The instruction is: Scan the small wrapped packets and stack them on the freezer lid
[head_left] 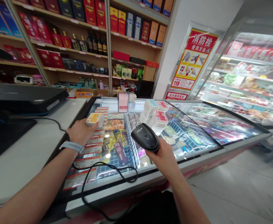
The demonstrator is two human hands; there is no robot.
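Because our half-curled left hand (79, 132) grips the yellow pack (95, 119) by its near end, its label (93, 117) shows, while our right hand (163, 157) wraps the scanner (145, 137), stacks (160, 122) just beyond.

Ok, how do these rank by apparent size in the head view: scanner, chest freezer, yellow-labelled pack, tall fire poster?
Largest to smallest:
1. Chest freezer
2. Tall fire poster
3. Scanner
4. Yellow-labelled pack

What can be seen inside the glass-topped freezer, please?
Wire baskets holding yellow packets and other packaged goods are visible. Whatever lies beneath the stacked packs is covered, and the scanner hides another part.
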